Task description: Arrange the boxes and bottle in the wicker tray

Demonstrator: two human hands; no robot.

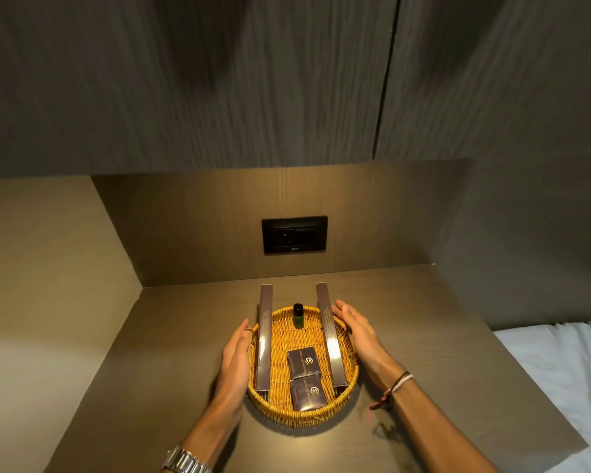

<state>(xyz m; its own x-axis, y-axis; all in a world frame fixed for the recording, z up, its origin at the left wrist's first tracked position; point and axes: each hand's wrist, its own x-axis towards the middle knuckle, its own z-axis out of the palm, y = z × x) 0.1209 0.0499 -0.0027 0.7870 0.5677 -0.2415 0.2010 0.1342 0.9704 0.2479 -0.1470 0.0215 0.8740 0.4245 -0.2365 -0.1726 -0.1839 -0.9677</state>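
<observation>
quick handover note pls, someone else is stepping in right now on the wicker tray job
Left hand: open, flat beside the tray's left rim, holding nothing.
Right hand: open, flat beside the right rim, holding nothing.
Wicker tray: on the counter.
In it: left long box and right long box lying front to back, far ends sticking out over the rim; bottle upright at the back between them; two small boxes at the front centre.
Done: every item is in the tray.
Left: probably just squaring up the tray, if anything.
</observation>
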